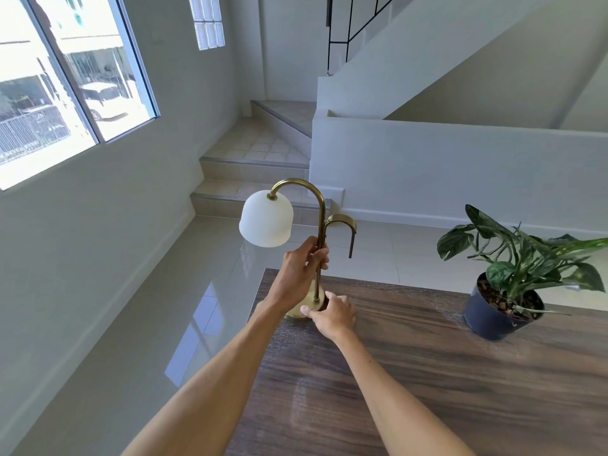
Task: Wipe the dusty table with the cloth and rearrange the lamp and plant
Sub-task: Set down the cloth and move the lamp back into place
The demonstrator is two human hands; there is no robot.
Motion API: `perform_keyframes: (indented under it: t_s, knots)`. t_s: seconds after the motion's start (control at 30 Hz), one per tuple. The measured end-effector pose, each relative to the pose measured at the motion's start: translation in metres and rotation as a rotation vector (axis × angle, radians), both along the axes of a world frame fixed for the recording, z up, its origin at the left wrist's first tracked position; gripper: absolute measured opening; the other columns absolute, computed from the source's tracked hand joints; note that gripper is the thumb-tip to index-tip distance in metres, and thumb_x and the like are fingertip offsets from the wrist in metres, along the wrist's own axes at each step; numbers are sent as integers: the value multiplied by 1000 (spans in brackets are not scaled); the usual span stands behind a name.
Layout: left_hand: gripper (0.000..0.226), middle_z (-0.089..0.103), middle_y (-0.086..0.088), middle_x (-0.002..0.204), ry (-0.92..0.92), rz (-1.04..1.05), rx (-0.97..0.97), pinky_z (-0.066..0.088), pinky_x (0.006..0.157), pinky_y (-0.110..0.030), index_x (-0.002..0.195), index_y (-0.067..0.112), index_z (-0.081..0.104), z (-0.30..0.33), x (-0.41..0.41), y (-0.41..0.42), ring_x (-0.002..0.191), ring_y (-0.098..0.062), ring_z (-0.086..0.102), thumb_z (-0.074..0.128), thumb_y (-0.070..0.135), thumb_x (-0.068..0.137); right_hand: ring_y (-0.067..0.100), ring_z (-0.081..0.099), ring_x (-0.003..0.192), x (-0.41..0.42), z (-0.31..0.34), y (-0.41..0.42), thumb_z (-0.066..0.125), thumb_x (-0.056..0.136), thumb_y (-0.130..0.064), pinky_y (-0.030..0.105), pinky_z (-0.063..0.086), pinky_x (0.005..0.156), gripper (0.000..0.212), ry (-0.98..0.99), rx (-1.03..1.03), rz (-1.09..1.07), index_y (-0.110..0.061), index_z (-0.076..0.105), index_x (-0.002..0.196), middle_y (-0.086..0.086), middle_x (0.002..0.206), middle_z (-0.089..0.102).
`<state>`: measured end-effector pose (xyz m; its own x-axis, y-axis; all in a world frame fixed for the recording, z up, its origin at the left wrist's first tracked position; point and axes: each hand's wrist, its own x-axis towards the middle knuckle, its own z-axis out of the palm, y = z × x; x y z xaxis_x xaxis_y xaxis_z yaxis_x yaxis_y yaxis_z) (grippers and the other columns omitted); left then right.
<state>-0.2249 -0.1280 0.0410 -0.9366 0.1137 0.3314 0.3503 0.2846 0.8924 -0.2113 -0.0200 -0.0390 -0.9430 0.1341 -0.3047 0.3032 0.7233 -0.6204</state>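
Forearms: 2 bare forearms reached up from the bottom edge of the frame toward the table's far left corner.
Table (427,390): a dark wood-grain top filled the lower right, with a pale, dull sheen across the middle of its surface.
Right hand (334,315): curled around the lamp's round brass base at the table's far left corner, thumb pressed on the base's near rim, fingers wrapped behind it.
Left hand (301,269): closed around the lamp's upright brass stem, above the base and below the shade.
Lamp (318,222): brass, standing upright at the far left corner of the table; its stem arched over to a white dome shade (266,218) hanging on the left, with a 2nd, shorter brass hook curving to the right.
Plant (513,268): green variegated leaves in a dark pot, standing near the table's far edge on the right, well apart from the lamp.
Beyond: glossy pale floor tiles, tiled steps (250,166) turning up behind a white half-wall, and a bright window (65,80) on the left.
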Motion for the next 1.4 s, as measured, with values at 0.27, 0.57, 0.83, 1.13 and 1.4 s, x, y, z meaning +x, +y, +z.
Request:
perform_keyframes:
  t_s: [0.27, 0.57, 0.83, 1.13, 1.4]
  knots:
    - [12, 67, -13, 86, -9, 27, 100, 59, 79, -43, 98, 18, 56, 6, 4, 4, 81, -26, 68, 46, 18, 105, 27, 54, 129, 7, 5, 1, 74, 88, -38, 36, 44, 105, 69, 43, -186, -66, -15, 46, 146, 6, 139, 58]
    - [14, 66, -5, 86, -9, -102, 4, 56, 75, -40, 101, 14, 56, 25, 16, 23, 78, -21, 65, 43, 14, 105, 30, 75, 78, 23, 8, 25, 79, 83, -3, 33, 63, 68, 79, -47, -869, -274, -17, 42, 151, 15, 125, 65]
    - [16, 62, -10, 87, -46, -160, 64, 58, 80, -38, 99, 12, 55, 36, 44, 49, 80, -19, 62, 40, 8, 105, 43, 69, 99, 55, 24, 68, 64, 92, 5, 37, 63, 65, 63, -152, -1060, -362, -8, 36, 147, 23, 135, 49]
    - [16, 65, -6, 81, 5, -242, -36, 57, 81, -47, 100, 12, 53, 37, 87, 90, 79, -26, 65, 43, 23, 105, 41, 68, 102, 109, 27, 121, 66, 90, 8, 38, 63, 67, 52, -211, -1054, -374, 2, 48, 137, 23, 121, 63]
    - [13, 58, -4, 86, -17, -322, 20, 56, 80, -53, 99, 8, 51, 33, 136, 138, 82, -28, 63, 42, 15, 105, 41, 61, 116, 164, 26, 168, 65, 90, 9, 38, 63, 65, 43, -193, -1038, -449, 0, 50, 130, 23, 124, 59]
